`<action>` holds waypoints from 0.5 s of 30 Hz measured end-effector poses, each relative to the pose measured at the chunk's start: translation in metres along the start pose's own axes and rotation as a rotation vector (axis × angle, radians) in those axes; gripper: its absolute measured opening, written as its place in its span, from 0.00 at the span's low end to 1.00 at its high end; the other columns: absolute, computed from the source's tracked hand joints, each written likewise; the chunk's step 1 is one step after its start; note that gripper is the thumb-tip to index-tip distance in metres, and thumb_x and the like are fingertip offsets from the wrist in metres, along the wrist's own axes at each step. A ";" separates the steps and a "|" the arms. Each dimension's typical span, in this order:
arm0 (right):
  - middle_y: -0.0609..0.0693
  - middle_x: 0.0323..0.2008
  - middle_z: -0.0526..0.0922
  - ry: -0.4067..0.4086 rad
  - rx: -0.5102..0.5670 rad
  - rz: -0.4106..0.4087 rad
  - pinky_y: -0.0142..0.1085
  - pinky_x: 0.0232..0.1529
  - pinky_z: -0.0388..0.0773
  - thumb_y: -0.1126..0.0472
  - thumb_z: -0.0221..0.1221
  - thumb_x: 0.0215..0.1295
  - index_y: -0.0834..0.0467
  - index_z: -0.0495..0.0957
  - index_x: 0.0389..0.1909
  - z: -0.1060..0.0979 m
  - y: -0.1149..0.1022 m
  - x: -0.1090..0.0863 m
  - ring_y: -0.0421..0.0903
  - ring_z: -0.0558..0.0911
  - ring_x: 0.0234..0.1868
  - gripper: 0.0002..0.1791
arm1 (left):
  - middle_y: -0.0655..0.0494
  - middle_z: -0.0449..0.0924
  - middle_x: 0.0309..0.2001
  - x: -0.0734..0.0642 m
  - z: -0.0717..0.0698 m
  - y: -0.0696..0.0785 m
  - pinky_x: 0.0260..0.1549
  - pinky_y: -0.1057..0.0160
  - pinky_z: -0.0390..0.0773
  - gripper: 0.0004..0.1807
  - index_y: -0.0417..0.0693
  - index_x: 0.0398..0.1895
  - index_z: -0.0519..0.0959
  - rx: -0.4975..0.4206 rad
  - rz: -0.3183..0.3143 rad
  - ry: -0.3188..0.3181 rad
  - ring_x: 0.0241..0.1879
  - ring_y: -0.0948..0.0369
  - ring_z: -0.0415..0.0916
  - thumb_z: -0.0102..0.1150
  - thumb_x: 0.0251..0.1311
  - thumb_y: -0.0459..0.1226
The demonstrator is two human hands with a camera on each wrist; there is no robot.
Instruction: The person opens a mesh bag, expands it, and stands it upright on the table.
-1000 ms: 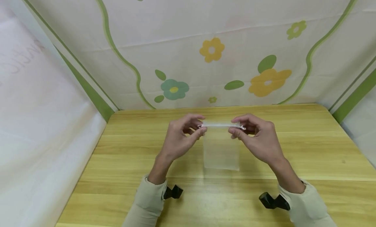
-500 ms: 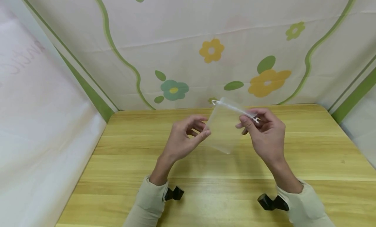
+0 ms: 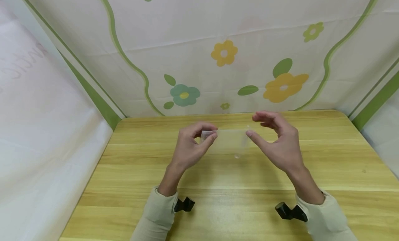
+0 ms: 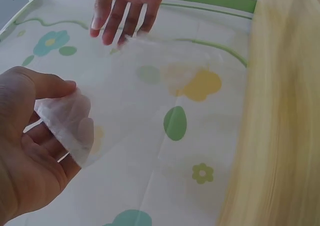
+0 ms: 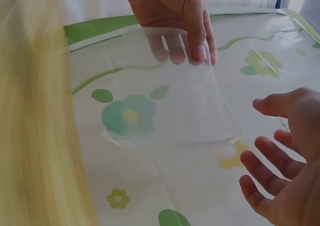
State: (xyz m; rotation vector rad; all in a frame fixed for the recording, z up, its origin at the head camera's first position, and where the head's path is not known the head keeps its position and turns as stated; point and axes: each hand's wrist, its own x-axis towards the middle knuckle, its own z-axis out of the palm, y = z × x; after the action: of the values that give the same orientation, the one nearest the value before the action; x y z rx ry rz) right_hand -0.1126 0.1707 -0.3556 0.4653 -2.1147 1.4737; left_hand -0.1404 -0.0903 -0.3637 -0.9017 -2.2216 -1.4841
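Note:
A sheer white drawstring pouch (image 3: 229, 140) hangs over the table between the two hands. My left hand (image 3: 191, 145) pinches one end of it between thumb and fingers. In the left wrist view the pinched end of the pouch (image 4: 67, 123) lies across the curled fingers, with the thumb on top. Toward the right hand, small white bits stick out at the pouch's other end, too blurred to tell clearly. My right hand (image 3: 282, 144) is beside that end, thumb and fingers spread apart. In the right wrist view, the right hand (image 5: 290, 161) stands apart from the pouch and holds nothing.
A light wood table (image 3: 131, 185) lies under the hands. Behind it hangs a white cloth (image 3: 193, 33) printed with flowers and leaves, and another white sheet (image 3: 43, 130) hangs at the left. Black mounts (image 3: 187, 204) sit at both sleeve cuffs.
The pouch has turned from hanging upright to lying sideways. My right hand has let go of its drawstring end and spread its fingers; my left hand now pinches the opposite end.

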 end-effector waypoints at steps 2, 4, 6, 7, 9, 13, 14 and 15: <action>0.53 0.52 0.89 -0.057 -0.056 -0.035 0.24 0.60 0.79 0.74 0.76 0.56 0.63 0.84 0.58 0.002 0.001 -0.002 0.39 0.86 0.54 0.27 | 0.45 0.92 0.43 0.000 0.002 0.000 0.35 0.65 0.87 0.06 0.38 0.46 0.88 0.020 0.015 -0.019 0.36 0.57 0.87 0.70 0.68 0.29; 0.53 0.51 0.91 -0.116 -0.115 -0.067 0.22 0.58 0.78 0.72 0.78 0.56 0.60 0.86 0.56 0.005 0.002 -0.003 0.40 0.86 0.53 0.25 | 0.47 0.92 0.42 0.000 0.004 0.000 0.32 0.63 0.85 0.06 0.38 0.45 0.88 0.037 0.032 -0.038 0.33 0.59 0.84 0.71 0.68 0.30; 0.51 0.49 0.92 -0.165 -0.158 -0.086 0.21 0.56 0.79 0.70 0.78 0.57 0.58 0.86 0.55 0.008 0.003 -0.006 0.43 0.88 0.51 0.24 | 0.48 0.92 0.41 0.000 0.007 0.000 0.29 0.62 0.83 0.06 0.39 0.45 0.88 0.044 0.044 -0.051 0.31 0.60 0.82 0.72 0.67 0.30; 0.50 0.48 0.92 -0.184 -0.172 -0.088 0.21 0.55 0.79 0.69 0.78 0.58 0.58 0.87 0.54 0.009 0.004 -0.007 0.44 0.89 0.50 0.23 | 0.48 0.92 0.40 0.000 0.007 0.001 0.28 0.61 0.81 0.07 0.39 0.45 0.88 0.046 0.050 -0.053 0.30 0.60 0.80 0.72 0.67 0.30; 0.47 0.47 0.92 -0.212 -0.194 -0.080 0.21 0.51 0.80 0.67 0.78 0.59 0.56 0.88 0.53 0.011 0.004 -0.008 0.44 0.90 0.48 0.20 | 0.49 0.92 0.39 0.000 0.009 0.002 0.27 0.61 0.78 0.07 0.40 0.46 0.88 0.051 0.059 -0.054 0.29 0.61 0.79 0.73 0.66 0.31; 0.43 0.42 0.93 -0.259 -0.198 -0.057 0.25 0.44 0.84 0.66 0.77 0.62 0.53 0.89 0.48 0.014 0.004 -0.011 0.42 0.91 0.44 0.14 | 0.48 0.92 0.40 0.000 0.011 0.004 0.28 0.64 0.78 0.09 0.40 0.47 0.88 0.052 0.058 -0.053 0.30 0.61 0.81 0.74 0.65 0.31; 0.43 0.41 0.93 -0.269 -0.199 -0.056 0.26 0.41 0.84 0.65 0.76 0.63 0.52 0.89 0.46 0.015 0.004 -0.011 0.41 0.91 0.43 0.12 | 0.48 0.92 0.40 0.000 0.011 0.004 0.29 0.64 0.79 0.10 0.40 0.47 0.88 0.052 0.055 -0.054 0.31 0.60 0.82 0.74 0.65 0.31; 0.43 0.40 0.93 -0.278 -0.197 -0.056 0.27 0.39 0.84 0.65 0.76 0.64 0.52 0.90 0.45 0.015 0.003 -0.011 0.41 0.91 0.41 0.11 | 0.48 0.92 0.41 0.000 0.012 0.004 0.29 0.63 0.80 0.10 0.40 0.48 0.88 0.052 0.051 -0.054 0.31 0.60 0.82 0.74 0.65 0.31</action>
State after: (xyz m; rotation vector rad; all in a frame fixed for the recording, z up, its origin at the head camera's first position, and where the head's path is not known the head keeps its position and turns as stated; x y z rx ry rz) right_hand -0.1085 0.1576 -0.3691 0.6803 -2.4117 1.2103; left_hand -0.1367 -0.0788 -0.3658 -0.9857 -2.2463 -1.3889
